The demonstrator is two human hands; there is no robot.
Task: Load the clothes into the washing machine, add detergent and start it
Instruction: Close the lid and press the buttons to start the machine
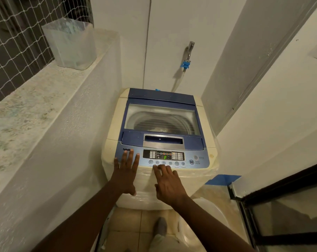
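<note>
A cream top-load washing machine (pixel 114 124) with a blue lid (pixel 161 99) stands in a narrow alcove. The lid is down, and the drum shows through its window (pixel 161 120). The control panel (pixel 163 158) is lit with a green character on its display. My left hand (pixel 126 171) lies flat with straight fingers on the panel's left end. My right hand (pixel 169 182) reaches to the row of round buttons, its index fingertip at a button near the panel's middle. No clothes or detergent are visible.
A tall translucent plastic container (pixel 70 44) stands on the stone ledge (pixel 27 99) at the left. A tap with a blue hose fitting (pixel 186 57) is on the back wall. A dark-framed glass door (pixel 281 206) is at the right. A white basin (pixel 208 224) sits on the floor.
</note>
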